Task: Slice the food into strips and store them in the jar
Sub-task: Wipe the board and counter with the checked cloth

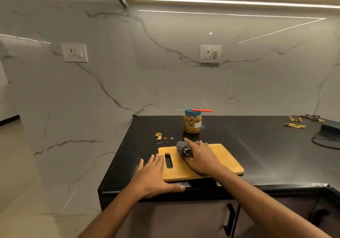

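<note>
The person leans over a black desk (248, 145) with both arms stretched out. The left hand (156, 177) lies flat with its fingers straight, palm down on the desk edge and against the left end of a wooden board (226, 160); it grips nothing. The right hand (200, 156) is on the board, pressing down on a crumpled dark cloth (184, 150), with the index finger stretched out past it toward the jar; the other fingers lie over the cloth, and how tightly they curl on it I cannot tell.

Just behind the board stands the jar (192, 123), lid on, packed with pale yellow strips. A knife (195, 110) with a red handle lies flat across the blue lid (189, 113), blade pointing left.

A few brown scraps (159, 136) sit on the desk left of the jar, near the board's far corner. More peels (295, 125) lie well apart on the far right, close to the marble wall (165, 75), which carries two sockets (74, 52). A black cable (321, 142) loops at the right edge.
</note>
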